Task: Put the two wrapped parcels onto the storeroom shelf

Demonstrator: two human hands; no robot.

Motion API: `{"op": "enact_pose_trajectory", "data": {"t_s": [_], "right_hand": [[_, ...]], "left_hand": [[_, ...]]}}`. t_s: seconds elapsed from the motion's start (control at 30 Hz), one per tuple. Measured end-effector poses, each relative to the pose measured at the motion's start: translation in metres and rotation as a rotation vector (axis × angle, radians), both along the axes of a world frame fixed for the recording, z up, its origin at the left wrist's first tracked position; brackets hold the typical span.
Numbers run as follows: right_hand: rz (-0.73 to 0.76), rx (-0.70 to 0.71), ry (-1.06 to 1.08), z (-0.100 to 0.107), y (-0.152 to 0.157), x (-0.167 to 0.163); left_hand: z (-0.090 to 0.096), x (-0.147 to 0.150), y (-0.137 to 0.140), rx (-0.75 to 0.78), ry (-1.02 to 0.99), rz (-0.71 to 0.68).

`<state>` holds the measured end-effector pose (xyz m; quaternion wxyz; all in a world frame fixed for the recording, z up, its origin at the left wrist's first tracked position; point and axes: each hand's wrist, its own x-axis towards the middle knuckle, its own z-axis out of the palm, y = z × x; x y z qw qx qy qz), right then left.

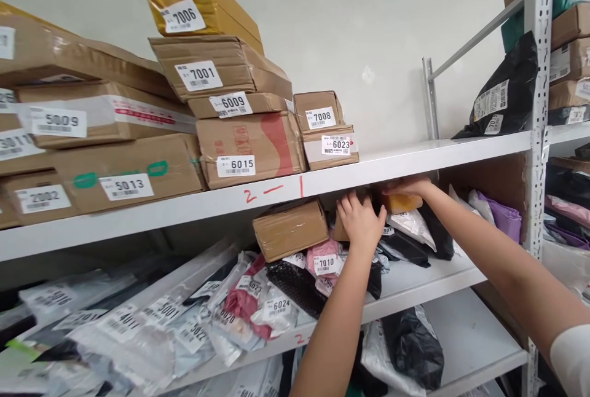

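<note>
My left hand (pixel 361 220) reaches into the middle shelf, fingers pressed against a small brown box (pixel 341 230) that it mostly hides. My right hand (pixel 408 187) lies on top of an orange-yellow parcel (pixel 402 203) just under the upper shelf board, gripping it. A taped cardboard box (pixel 290 228) sits left of my left hand. Below the hands lie a pink bag labelled 7010 (pixel 325 260), a white bag (pixel 412 225) and black bags (pixel 405 247).
The upper white shelf (pixel 415 154), marked 2-1 in red, carries stacked numbered cardboard boxes (pixel 239 151) on the left and a black bag (pixel 504 99) on the right. Many plastic mailers (pixel 184 317) crowd the middle shelf's left. A metal upright (pixel 537 108) stands on the right.
</note>
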<state>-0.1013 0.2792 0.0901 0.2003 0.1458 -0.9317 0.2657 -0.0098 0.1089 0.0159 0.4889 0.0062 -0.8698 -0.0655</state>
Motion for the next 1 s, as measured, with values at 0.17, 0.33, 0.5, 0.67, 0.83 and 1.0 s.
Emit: {"op": "enact_pose_trajectory", "data": {"t_s": [0.17, 0.33, 0.5, 0.67, 0.83, 1.0], "right_hand": [[-0.152, -0.043, 0.025, -0.005, -0.012, 0.012], [-0.264, -0.224, 0.189, -0.012, -0.044, 0.014], [-0.262, -0.342, 0.455, -0.045, -0.060, 0.022], [-0.191, -0.170, 0.550, -0.077, -0.062, 0.026], [-0.060, -0.099, 0.559, -0.073, -0.051, 0.016], [-0.047, -0.233, 0.663, -0.109, -0.040, 0.013]], "left_hand": [[-0.024, 0.012, 0.023, -0.010, -0.006, -0.164], [-0.032, 0.002, 0.018, 0.054, -0.087, -0.027], [-0.040, -0.023, -0.002, -0.001, -0.033, 0.054], [-0.054, -0.033, -0.011, -0.015, 0.124, -0.001], [-0.036, -0.030, -0.028, 0.067, 0.215, -0.109], [-0.062, -0.028, -0.047, 0.214, 0.329, -0.458]]}}
